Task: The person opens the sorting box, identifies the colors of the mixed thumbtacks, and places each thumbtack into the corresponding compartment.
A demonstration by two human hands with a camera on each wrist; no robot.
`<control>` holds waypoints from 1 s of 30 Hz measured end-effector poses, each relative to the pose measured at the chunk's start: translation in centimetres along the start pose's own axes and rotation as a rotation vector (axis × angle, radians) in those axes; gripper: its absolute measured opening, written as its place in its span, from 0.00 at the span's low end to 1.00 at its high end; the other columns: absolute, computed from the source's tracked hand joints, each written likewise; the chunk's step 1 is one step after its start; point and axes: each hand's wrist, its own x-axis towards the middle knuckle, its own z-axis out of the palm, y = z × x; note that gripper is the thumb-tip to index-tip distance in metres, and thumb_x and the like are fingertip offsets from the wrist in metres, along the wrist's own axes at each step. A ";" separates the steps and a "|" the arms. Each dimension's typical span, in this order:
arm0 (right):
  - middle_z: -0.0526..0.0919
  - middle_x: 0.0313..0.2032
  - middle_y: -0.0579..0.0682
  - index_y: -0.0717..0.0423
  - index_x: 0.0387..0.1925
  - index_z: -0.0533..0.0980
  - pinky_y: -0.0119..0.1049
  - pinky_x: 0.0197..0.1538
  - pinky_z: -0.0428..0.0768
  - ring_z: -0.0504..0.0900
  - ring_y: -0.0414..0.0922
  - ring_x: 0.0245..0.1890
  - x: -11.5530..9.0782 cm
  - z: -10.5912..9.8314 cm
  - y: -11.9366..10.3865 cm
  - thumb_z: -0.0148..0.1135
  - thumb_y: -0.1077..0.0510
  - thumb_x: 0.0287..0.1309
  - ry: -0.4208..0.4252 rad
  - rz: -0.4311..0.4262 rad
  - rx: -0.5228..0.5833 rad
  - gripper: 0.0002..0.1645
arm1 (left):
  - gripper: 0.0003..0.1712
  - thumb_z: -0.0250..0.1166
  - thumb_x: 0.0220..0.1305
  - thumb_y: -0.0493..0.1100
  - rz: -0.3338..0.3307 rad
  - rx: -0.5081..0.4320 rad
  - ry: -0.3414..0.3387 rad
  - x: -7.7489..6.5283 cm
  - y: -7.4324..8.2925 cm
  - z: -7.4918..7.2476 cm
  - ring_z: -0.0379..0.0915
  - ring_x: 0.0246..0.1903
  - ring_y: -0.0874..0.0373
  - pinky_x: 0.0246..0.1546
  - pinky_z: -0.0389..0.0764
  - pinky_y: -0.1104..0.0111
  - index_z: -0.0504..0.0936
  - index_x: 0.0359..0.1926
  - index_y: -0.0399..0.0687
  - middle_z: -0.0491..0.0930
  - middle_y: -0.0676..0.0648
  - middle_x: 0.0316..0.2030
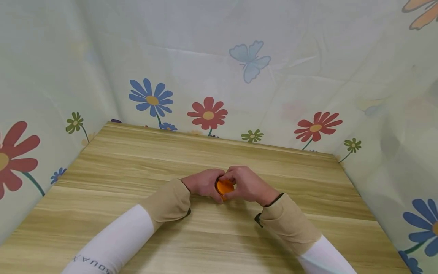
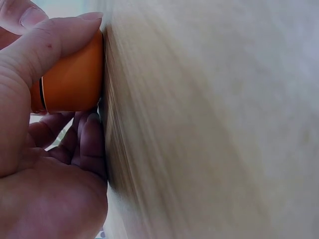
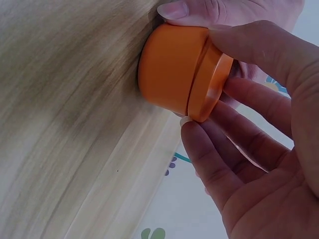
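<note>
A small round orange jar (image 3: 169, 67) stands on the wooden tabletop, near the middle of the head view. Its orange lid (image 3: 212, 87) sits on top, with a dark seam between lid and body. My left hand (image 1: 206, 183) holds the jar's body from the left, its thumb lying along the near side in the left wrist view. From the right, my right hand (image 1: 249, 185) grips the lid's edge between thumb and fingers. The two hands meet around the jar, and the far side of its body is hidden behind them.
The wood-grain table (image 1: 137, 156) stretches out around both arms. A pale cloth (image 1: 191, 57) printed with flowers and a butterfly hangs behind it and along both sides. Each forearm wears a white sleeve (image 1: 116, 236) and a beige wrist cover (image 1: 171, 201).
</note>
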 end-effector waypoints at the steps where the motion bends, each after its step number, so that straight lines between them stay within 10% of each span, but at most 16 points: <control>1: 0.78 0.34 0.44 0.54 0.41 0.81 0.37 0.38 0.77 0.74 0.41 0.33 0.0 0.0 0.0 0.77 0.56 0.41 0.000 -0.002 -0.001 0.22 | 0.28 0.79 0.39 0.45 -0.002 0.004 0.000 0.0 0.0 0.0 0.69 0.31 0.62 0.32 0.72 0.73 0.72 0.39 0.49 0.73 0.55 0.34; 30: 0.77 0.32 0.45 0.56 0.40 0.82 0.28 0.36 0.74 0.74 0.40 0.31 0.2 0.0 -0.4 0.78 0.57 0.39 -0.032 0.003 -0.082 0.22 | 0.30 0.80 0.38 0.46 0.000 0.039 0.005 0.2 0.0 0.1 0.69 0.33 0.63 0.36 0.72 0.72 0.73 0.41 0.48 0.73 0.56 0.35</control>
